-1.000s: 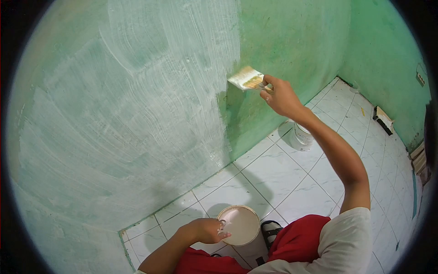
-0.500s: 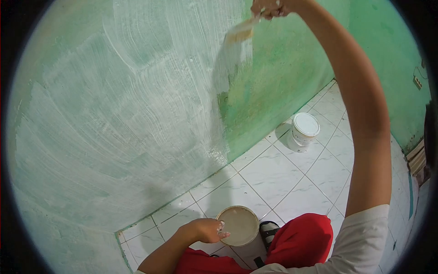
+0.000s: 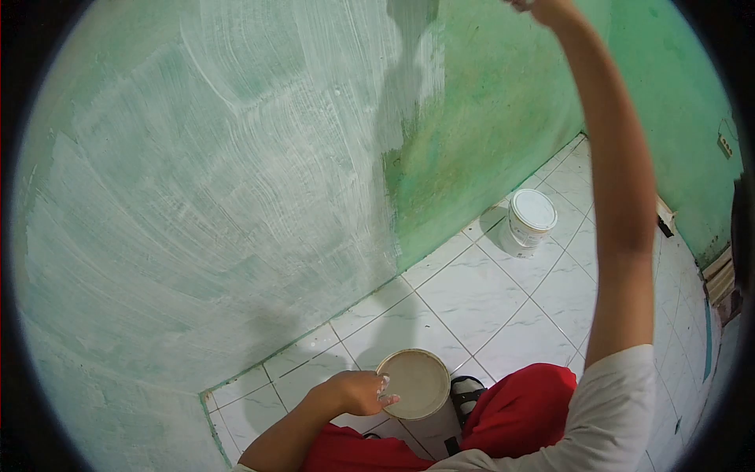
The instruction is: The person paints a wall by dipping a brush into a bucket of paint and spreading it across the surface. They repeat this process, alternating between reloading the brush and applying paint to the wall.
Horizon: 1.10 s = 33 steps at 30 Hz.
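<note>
My left hand [image 3: 362, 392] is closed at the left rim of a round paint bucket [image 3: 425, 353], with white smears on its fingers. Greyish-white liquid shows inside the bucket. High up, my right hand [image 3: 541, 8] is cut off by the top edge, its visible fingers curled. The paintbrush it held a moment ago lies outside the picture. Beside my raised arm, the green wall [image 3: 487, 102] carries streaky white paint [image 3: 259, 173] over its left part, ending in a ragged edge.
A white lidded pail [image 3: 532, 220] stands on the tiled floor [image 3: 472, 291] near the wall. My red-clothed legs [image 3: 519, 405] and a sandalled foot [image 3: 467, 393] are close to the bucket. A socket strip [image 3: 724, 146] hangs on the right wall.
My right hand has moved up and to the right, away from the painted edge, taking the paintbrush out of view. My left hand stays at the bucket rim. The view has shifted slightly.
</note>
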Tool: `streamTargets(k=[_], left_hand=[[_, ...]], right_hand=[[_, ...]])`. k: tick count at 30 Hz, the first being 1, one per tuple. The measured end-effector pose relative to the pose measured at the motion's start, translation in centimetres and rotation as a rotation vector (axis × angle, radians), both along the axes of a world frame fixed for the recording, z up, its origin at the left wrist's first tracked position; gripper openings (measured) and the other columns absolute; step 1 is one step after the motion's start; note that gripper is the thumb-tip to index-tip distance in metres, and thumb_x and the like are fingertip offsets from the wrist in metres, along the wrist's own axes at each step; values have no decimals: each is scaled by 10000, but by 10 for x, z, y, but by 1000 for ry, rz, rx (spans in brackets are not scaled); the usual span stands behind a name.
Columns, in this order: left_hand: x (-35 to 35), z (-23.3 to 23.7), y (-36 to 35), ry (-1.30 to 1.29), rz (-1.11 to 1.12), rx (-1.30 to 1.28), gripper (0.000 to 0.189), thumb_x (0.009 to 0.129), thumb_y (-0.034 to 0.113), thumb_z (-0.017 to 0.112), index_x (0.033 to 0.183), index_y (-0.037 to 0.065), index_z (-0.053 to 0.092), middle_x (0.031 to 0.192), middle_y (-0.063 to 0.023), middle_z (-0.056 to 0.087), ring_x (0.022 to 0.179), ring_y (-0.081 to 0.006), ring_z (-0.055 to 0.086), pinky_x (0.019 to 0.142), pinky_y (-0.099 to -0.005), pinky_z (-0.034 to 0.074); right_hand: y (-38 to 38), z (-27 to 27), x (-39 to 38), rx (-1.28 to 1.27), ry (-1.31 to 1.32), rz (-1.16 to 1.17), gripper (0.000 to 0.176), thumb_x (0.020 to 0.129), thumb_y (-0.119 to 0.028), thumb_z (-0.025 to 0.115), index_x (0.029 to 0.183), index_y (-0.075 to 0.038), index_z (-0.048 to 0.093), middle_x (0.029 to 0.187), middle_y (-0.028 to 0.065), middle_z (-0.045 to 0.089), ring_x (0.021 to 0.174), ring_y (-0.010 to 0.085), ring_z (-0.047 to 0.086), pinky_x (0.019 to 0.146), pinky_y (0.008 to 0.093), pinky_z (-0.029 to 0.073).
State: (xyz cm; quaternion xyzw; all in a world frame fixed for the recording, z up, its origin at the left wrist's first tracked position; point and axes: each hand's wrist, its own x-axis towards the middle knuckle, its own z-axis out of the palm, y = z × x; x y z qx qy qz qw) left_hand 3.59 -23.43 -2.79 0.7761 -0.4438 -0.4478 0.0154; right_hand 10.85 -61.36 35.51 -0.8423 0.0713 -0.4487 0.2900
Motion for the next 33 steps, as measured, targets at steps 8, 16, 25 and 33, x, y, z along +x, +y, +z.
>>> streamTargets(k=[8,16,25,33], left_hand=[[0,4,4,3,26,-25,607,1012,511,474,1192,-51,620,1135,-246,660,1066,-394,652,926,-480,510],[2,-4,-6,25,68,78,560,1002,523,497,1162,9,651,1157,-215,658,1076,-395,635,957,-455,494],[-8,5,-13,-17,80,70,544,1001,520,497,1127,23,678,1165,-211,653,1072,-405,634,959,-463,494],[-8,14,-8,-2,96,100,474,991,443,555,1163,18,672,1210,-218,647,1084,-398,630,967,-456,494]], right_hand=[[-13,-200,99,-43,-425,62,283,839,-184,670,1058,-11,620,756,261,634,655,406,647,629,423,510],[-17,-327,65,-25,-135,167,177,880,-93,635,1014,-24,542,802,266,632,743,473,636,629,482,496],[-18,-453,5,19,326,169,230,878,-113,627,1068,-8,549,895,294,663,843,474,647,738,518,509],[-12,-490,-18,174,718,328,260,840,-147,670,1054,-30,579,745,238,655,679,371,653,653,461,506]])
